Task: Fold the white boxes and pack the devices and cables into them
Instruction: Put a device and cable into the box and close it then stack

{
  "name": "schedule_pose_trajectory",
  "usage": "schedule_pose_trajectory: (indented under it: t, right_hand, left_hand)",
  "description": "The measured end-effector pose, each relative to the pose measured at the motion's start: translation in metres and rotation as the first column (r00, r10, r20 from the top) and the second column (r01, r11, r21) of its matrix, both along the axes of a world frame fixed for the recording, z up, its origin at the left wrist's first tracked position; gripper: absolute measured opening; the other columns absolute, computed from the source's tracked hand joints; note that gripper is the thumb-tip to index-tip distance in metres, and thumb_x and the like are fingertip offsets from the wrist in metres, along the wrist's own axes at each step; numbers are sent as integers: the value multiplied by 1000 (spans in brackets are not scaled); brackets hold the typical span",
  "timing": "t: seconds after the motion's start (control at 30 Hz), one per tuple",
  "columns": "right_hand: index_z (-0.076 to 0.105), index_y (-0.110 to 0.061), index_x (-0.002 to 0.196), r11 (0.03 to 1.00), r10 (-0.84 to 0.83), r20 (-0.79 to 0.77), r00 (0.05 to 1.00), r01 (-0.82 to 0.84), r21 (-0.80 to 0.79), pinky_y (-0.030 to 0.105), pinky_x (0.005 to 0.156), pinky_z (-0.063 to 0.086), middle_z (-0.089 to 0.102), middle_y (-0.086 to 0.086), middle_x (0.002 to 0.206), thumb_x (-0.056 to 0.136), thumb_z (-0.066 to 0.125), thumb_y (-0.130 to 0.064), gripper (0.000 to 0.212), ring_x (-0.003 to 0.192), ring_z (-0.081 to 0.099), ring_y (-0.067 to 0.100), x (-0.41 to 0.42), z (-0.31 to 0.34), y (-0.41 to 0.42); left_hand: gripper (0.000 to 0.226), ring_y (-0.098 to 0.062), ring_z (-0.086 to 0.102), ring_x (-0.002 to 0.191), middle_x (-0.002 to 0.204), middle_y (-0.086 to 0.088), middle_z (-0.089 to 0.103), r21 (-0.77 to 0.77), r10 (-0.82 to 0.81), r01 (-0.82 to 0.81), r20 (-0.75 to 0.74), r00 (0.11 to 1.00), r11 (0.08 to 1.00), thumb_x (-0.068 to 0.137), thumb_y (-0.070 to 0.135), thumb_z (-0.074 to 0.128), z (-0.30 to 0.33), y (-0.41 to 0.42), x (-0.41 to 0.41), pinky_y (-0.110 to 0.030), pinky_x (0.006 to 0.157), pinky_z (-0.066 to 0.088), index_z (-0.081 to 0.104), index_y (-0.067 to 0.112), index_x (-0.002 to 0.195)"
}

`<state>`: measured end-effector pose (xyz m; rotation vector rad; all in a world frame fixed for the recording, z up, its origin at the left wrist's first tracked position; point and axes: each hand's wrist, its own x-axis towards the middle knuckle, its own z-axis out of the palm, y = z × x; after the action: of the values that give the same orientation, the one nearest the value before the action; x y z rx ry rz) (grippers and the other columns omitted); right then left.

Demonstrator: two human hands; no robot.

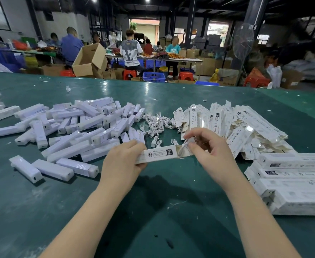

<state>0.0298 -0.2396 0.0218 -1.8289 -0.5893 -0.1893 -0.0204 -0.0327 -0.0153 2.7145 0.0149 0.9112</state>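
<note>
At the left of the frame a heap of white devices sprawls over the green table. Just left of centre the left hand grips the white box – fingers curled round its left end, box held level above the table. The right hand pinches a cable at the box's open right end. Loose cables lie behind; flat boxes pile at right – packed boxes lower right

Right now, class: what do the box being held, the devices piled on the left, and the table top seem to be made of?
Box: thin printed card, matte, with creased flaps. Devices: probably white plastic, smooth and slightly glossy. Table top: green sheet, perhaps vinyl or paint, scuffed and reflecting the lamps.
</note>
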Motion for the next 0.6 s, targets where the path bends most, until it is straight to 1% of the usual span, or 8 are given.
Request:
schedule_pose_trajectory:
  t: [0.07, 0.17, 0.27, 0.3, 0.37, 0.47, 0.53, 0.6]
  right_hand:
    - [66, -29, 98, 997, 31, -57, 998, -26, 77, 21, 67, 44, 62, 6, 80, 93, 62, -9, 21, 71, 50, 9, 2, 1, -1]
    - [67, -22, 97, 956, 98, -166, 981, -46, 290, 18, 63, 39, 60, -8, 68, 93, 57, 0, 25, 64, 48, 7, 5, 4, -3]
    - [70, -16, 98, 931, 212, -181, 960, -142, 336, 21, 61, 38, 54, -7, 64, 92, 52, 7, 30, 63, 45, 10, 4, 4, -2]
    - [71, -18, 100, 941, 219, -163, 962, -164, 296, 19, 61, 41, 55, -8, 64, 92, 53, 7, 32, 62, 47, 9, 2, 4, 0]
    - [72, -24, 105, 964, 205, -119, 972, -179, 196, 16, 64, 45, 60, -11, 70, 92, 56, 5, 36, 65, 52, 6, -3, 3, 8]
    - [69, -30, 113, 964, 246, -114, 962, -230, 135, 15, 73, 48, 65, -3, 81, 92, 61, 1, 38, 73, 58, 5, -11, -1, 20]
    - [67, -30, 117, 961, 266, -130, 955, -251, 118, 17, 76, 50, 68, 9, 89, 92, 63, -4, 36, 80, 63, 14, -13, -5, 24]
    - [69, -28, 114, 964, 255, -128, 958, -242, 108, 15, 72, 48, 69, 6, 87, 91, 66, -7, 32, 80, 63, 9, -14, -6, 25]
  left_hand:
    - [22, -27, 53, 70, 78, 6, 58, -25, -9, 10, 11, 1000, 1000, 68, 9, 79, -1, -1, 0, -30, 58, 30, 64, 13, 84]
    - [13, -24, 53, 74, 80, 9, 56, -118, 6, -6, -3, 1000, 993, 78, 18, 71, -1, -2, 0, -33, 59, 38, 64, 15, 89]
    - [16, -20, 53, 72, 73, 1, 59, -329, 38, -43, -21, 999, 943, 83, 33, 66, 0, -5, -1, -38, 63, 46, 63, 18, 86]
    - [19, -19, 54, 66, 69, -2, 60, -468, 40, -42, -14, 999, 883, 82, 37, 67, 3, -8, -3, -36, 61, 46, 62, 18, 83]
    - [19, -13, 56, 54, 64, -2, 64, -761, 4, -15, -16, 1000, 648, 81, 38, 71, 11, -13, -4, -28, 53, 45, 63, 20, 81]
    - [12, -10, 64, 56, 73, 1, 73, -957, -250, 43, -31, 968, 287, 85, 28, 71, 20, -14, -6, -20, 50, 48, 67, 17, 88]
    - [17, -10, 68, 64, 81, -2, 75, -981, -403, 53, -28, 915, 187, 81, 27, 74, 22, -16, -7, -18, 53, 51, 70, 13, 91]
    - [26, -9, 68, 68, 80, -3, 74, -987, -470, 54, -24, 882, 152, 67, 33, 80, 21, -18, -8, -17, 60, 53, 75, 14, 83]
